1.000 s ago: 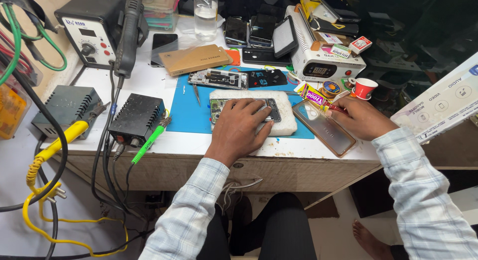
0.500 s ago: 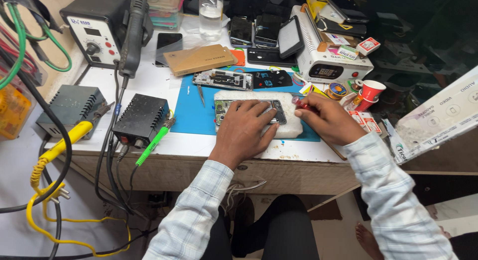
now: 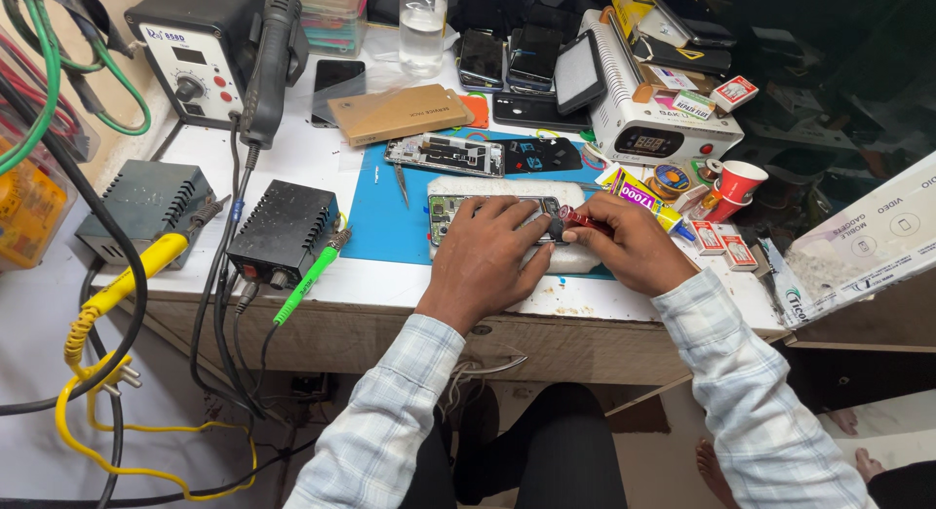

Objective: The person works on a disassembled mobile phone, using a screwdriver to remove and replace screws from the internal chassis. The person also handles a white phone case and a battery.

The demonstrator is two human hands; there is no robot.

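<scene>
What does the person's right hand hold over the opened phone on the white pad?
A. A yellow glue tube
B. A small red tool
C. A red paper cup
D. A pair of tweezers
B. The right hand grips a small red tool at the end of the opened phone, which the left hand presses down on the white pad; the tweezers and the red cup lie untouched.

We see bare blue mat (image 3: 385,221) left of our hands; tweezers (image 3: 403,184), an opened phone (image 3: 446,155) behind, and a red cup (image 3: 737,180) rightward crowd the surface (image 3: 302,158).
</scene>
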